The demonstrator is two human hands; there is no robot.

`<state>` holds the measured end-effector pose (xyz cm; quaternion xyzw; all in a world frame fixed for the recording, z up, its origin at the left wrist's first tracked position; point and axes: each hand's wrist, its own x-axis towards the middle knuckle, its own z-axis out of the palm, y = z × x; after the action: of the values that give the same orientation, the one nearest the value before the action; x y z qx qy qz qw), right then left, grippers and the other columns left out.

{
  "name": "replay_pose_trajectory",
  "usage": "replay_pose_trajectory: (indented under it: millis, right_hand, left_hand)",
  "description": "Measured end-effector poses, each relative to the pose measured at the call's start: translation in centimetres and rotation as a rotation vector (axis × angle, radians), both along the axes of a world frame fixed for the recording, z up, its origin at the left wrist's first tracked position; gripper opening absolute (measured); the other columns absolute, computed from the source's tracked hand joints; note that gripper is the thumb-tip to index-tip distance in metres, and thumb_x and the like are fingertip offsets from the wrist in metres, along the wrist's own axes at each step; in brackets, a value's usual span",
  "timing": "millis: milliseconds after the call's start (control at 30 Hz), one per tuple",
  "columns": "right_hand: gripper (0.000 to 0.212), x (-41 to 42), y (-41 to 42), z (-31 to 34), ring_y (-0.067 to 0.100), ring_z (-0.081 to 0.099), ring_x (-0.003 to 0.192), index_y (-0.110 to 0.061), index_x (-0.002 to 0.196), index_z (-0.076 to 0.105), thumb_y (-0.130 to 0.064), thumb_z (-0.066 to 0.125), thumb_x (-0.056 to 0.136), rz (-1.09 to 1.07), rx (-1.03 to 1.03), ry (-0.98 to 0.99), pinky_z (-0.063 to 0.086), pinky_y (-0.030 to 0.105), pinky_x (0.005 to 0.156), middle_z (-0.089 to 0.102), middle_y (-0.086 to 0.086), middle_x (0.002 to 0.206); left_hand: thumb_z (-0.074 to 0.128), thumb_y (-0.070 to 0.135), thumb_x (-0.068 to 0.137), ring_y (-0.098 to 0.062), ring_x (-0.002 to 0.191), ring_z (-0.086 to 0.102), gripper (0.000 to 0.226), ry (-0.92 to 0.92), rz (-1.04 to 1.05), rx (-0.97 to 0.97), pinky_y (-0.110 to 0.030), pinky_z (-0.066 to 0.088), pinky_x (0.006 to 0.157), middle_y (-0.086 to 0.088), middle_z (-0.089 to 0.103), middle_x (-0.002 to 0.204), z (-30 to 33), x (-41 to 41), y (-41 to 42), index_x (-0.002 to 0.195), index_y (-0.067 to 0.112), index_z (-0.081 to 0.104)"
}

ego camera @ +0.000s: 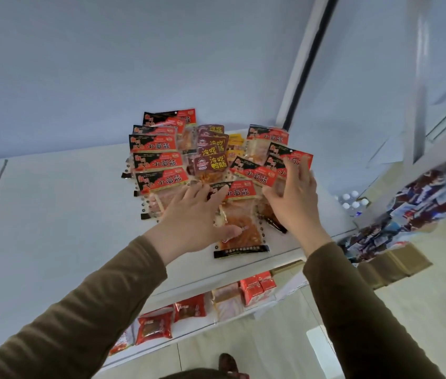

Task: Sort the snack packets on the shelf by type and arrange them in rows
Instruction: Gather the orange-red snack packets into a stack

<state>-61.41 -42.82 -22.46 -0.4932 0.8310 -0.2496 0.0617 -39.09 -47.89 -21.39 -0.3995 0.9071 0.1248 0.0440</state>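
On the white top shelf (pixel 52 214) lies a pile of snack packets. Several red-and-black packets (pixel 159 160) overlap in a row on the left. Dark maroon packets (pixel 211 157) with yellow characters are stacked in the middle, with yellow packets (pixel 235 146) behind them. More red-and-black packets (pixel 254 173) lie scattered on the right. My left hand (pixel 191 217) rests with spread fingers on the nearest red-and-black packet (pixel 239 214), thumb on its clear lower part. My right hand (pixel 295 192) holds the edge of a red-and-black packet (pixel 293 157) at the right of the pile.
Lower shelves hold red packets (pixel 153 326) and red cartons (pixel 257 288). A rack of blue and red packets (pixel 413 212) hangs at the right, with cardboard boxes (pixel 391 266) and white bottle caps (pixel 350 201) below. A white wall backs the shelf. A shoe (pixel 227 362) shows on the floor.
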Motion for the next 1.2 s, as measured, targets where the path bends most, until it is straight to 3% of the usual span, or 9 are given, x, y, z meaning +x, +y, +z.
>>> replay_pose_trajectory:
  millis: [167,300,433,500,600,667,833,1100,1200]
  right_hand:
    - [0.086,-3.0,-0.8,-0.8,0.03,0.017,0.154,-0.033,0.158,0.011,-0.028,0.069,0.094,-0.098,-0.185,-0.385,0.029,0.047,0.121,-0.01,0.001,0.17]
    - [0.092,-3.6,-1.7,-1.3,0.013,0.053,0.13,-0.036,0.159,0.001,-0.019,0.066,0.096,-0.147,-0.349,-0.852,0.049,0.044,0.107,0.043,-0.001,0.151]
    - [0.089,-4.5,-2.7,-1.6,0.003,0.066,0.102,-0.036,0.158,0.004,-0.028,0.068,0.096,-0.244,-0.397,-1.115,0.051,0.027,0.07,0.061,-0.007,0.127]
    - [0.072,-4.7,-3.2,-1.3,0.009,0.07,0.101,-0.029,0.153,0.026,-0.033,0.068,0.095,-0.206,-0.37,-1.112,0.054,0.026,0.065,0.067,-0.008,0.115]
    - [0.046,-4.3,-3.8,-1.0,0.017,0.068,0.11,-0.031,0.135,0.051,-0.038,0.069,0.093,-0.111,-0.357,-1.026,0.061,0.041,0.085,0.068,-0.006,0.118]
    - [0.046,-4.0,-4.0,-1.1,0.023,0.059,0.122,-0.034,0.131,0.054,-0.045,0.069,0.089,-0.081,-0.36,-0.941,0.054,0.05,0.098,0.065,-0.005,0.123]
    - [0.057,-3.4,-4.2,-1.7,0.021,0.031,0.135,-0.025,0.141,0.05,-0.048,0.064,0.092,-0.009,-0.252,-0.489,0.04,0.041,0.106,0.051,-0.006,0.136]
    - [0.049,-1.5,-4.3,-1.0,0.013,0.062,0.112,-0.029,0.139,0.045,-0.036,0.065,0.095,0.129,-0.316,-0.514,0.049,0.049,0.104,0.064,-0.009,0.125]
    - [0.072,-1.6,-4.2,-0.7,0.005,0.065,0.111,-0.031,0.149,0.032,-0.017,0.073,0.091,0.142,-0.376,-0.876,0.056,0.041,0.098,0.062,-0.011,0.127]
  left_hand:
    - [0.018,0.087,0.087,-0.033,0.158,-0.005,0.094,0.025,0.044,-0.073,-0.054,-0.01,0.125,-0.01,-0.003,0.172,-1.9,-3.0,-0.2,0.159,0.04,-0.019]
    - [0.017,0.085,0.088,-0.034,0.158,-0.008,0.092,0.104,0.055,-0.099,-0.055,-0.014,0.123,-0.007,-0.006,0.172,-2.8,-5.5,-0.4,0.157,0.04,-0.024]
    - [0.024,0.084,0.089,-0.037,0.157,-0.008,0.093,0.196,0.069,-0.096,-0.053,-0.012,0.123,-0.001,-0.006,0.173,-3.2,-7.6,-0.9,0.156,0.042,-0.025]
    - [0.03,0.082,0.09,-0.035,0.158,-0.008,0.094,0.239,0.085,-0.075,-0.053,-0.009,0.126,0.001,-0.007,0.173,-3.4,-8.4,-1.3,0.156,0.043,-0.025]
    - [0.041,0.076,0.092,-0.034,0.158,-0.007,0.095,0.328,0.119,-0.03,-0.051,-0.008,0.124,0.004,-0.007,0.173,-3.5,-9.4,-1.4,0.156,0.046,-0.023]
    - [0.051,0.069,0.093,-0.032,0.157,-0.004,0.098,0.416,0.163,0.029,-0.053,-0.002,0.124,0.007,-0.004,0.172,-3.4,-9.9,-1.4,0.157,0.046,-0.019]
    - [0.063,0.057,0.091,-0.028,0.154,0.007,0.102,0.547,0.223,0.04,-0.054,0.015,0.123,0.012,0.004,0.171,-3.4,-10.2,-1.5,0.161,0.042,-0.01]
    - [0.067,0.044,0.093,-0.027,0.157,0.009,0.097,0.697,0.317,0.085,-0.054,0.013,0.127,0.003,0.007,0.17,-3.4,-10.1,-1.6,0.163,0.037,0.0]
    - [0.069,0.038,0.093,-0.023,0.157,0.009,0.096,0.783,0.383,0.113,-0.056,0.016,0.126,0.003,0.01,0.169,-3.2,-10.0,-1.6,0.163,0.035,0.003]
